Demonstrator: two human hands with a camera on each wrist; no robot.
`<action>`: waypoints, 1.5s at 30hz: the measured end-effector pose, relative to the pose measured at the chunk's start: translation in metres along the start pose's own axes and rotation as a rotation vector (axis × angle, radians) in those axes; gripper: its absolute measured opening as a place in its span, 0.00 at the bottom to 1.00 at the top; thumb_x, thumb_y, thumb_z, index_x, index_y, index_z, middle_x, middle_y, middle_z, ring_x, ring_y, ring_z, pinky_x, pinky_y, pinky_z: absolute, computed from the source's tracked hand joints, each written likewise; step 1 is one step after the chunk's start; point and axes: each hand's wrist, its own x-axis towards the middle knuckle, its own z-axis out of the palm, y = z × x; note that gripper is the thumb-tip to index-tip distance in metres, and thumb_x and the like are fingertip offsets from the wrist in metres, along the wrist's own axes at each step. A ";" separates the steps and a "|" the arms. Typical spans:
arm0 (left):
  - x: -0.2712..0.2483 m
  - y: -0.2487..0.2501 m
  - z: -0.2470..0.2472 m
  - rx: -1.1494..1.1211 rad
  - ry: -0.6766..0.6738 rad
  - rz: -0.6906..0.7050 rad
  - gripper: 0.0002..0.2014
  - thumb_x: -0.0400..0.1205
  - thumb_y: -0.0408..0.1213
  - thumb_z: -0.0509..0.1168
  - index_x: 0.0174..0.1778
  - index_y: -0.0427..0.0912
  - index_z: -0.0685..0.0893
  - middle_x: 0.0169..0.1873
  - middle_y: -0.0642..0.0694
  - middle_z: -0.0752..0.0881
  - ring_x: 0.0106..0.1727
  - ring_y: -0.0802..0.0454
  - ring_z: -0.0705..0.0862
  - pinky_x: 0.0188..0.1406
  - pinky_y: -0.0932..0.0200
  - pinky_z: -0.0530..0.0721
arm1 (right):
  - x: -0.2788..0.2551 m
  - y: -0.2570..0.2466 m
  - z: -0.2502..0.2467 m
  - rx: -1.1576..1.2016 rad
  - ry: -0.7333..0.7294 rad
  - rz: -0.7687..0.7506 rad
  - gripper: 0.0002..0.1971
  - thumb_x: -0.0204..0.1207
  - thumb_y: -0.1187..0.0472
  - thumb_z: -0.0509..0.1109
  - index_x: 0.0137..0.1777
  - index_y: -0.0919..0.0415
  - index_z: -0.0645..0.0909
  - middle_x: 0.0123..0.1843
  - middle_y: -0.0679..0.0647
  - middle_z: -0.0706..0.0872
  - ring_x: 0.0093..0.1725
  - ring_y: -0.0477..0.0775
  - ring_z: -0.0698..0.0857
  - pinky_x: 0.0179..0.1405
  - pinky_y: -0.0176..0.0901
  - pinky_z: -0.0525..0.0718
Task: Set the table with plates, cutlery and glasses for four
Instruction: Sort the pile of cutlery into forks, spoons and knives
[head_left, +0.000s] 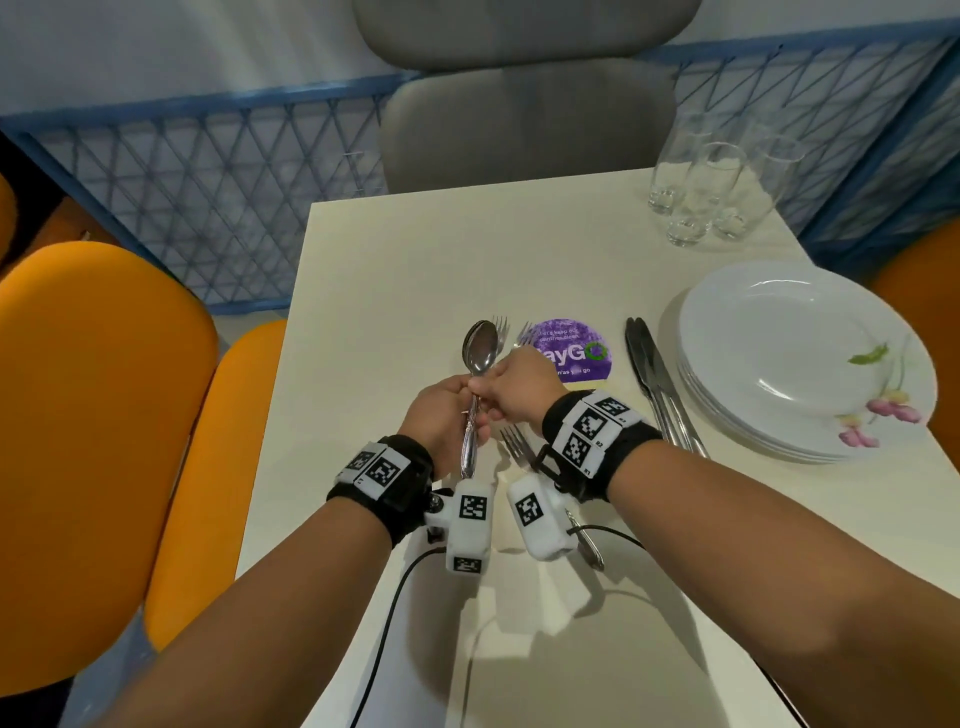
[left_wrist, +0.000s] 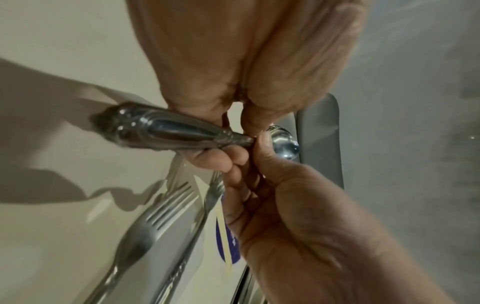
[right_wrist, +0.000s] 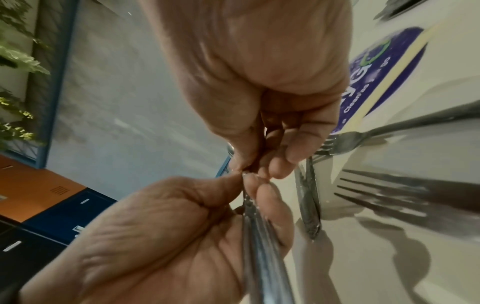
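Note:
My left hand (head_left: 467, 415) grips the ornate handle of a steel spoon (head_left: 480, 345), bowl pointing away from me, above the middle of the white table (head_left: 395, 270). The bowl's rim looks doubled, as if spoons are stacked. My right hand (head_left: 485, 392) pinches the spoon's neck just above the left fingers. In the left wrist view the handle (left_wrist: 166, 131) crosses under my left hand (left_wrist: 233, 82). Forks (head_left: 517, 447) lie on the table beneath the hands, with more tines (head_left: 501, 327) beyond. Two knives (head_left: 654, 374) lie beside a stack of white flowered plates (head_left: 800, 358). Several glasses (head_left: 711, 182) stand at the far right corner.
A round purple sticker (head_left: 571, 351) marks the table's middle. Orange chairs (head_left: 93, 415) stand on the left, a grey chair (head_left: 519, 104) at the far end, and another orange seat (head_left: 924, 275) on the right. Cables (head_left: 395, 597) from my wrist cameras trail over the near table.

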 end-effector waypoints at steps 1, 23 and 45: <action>-0.001 0.000 0.005 0.006 -0.006 0.001 0.18 0.86 0.26 0.50 0.41 0.41 0.83 0.30 0.43 0.78 0.29 0.53 0.71 0.31 0.58 0.72 | -0.002 0.001 -0.002 -0.014 0.012 -0.017 0.11 0.75 0.59 0.74 0.47 0.68 0.87 0.40 0.61 0.91 0.38 0.57 0.89 0.51 0.56 0.89; 0.052 0.018 0.124 0.263 0.038 0.014 0.07 0.78 0.21 0.67 0.35 0.32 0.84 0.23 0.43 0.85 0.21 0.56 0.79 0.24 0.65 0.81 | -0.010 0.059 -0.112 -0.080 0.192 0.036 0.18 0.68 0.61 0.73 0.20 0.57 0.72 0.19 0.48 0.72 0.22 0.48 0.72 0.27 0.40 0.71; 0.095 0.015 0.152 0.790 0.097 0.005 0.04 0.73 0.24 0.75 0.36 0.28 0.85 0.26 0.38 0.87 0.26 0.47 0.89 0.40 0.52 0.91 | -0.026 0.088 -0.111 -0.612 0.141 0.039 0.05 0.77 0.68 0.63 0.48 0.65 0.80 0.48 0.63 0.86 0.48 0.64 0.86 0.44 0.49 0.86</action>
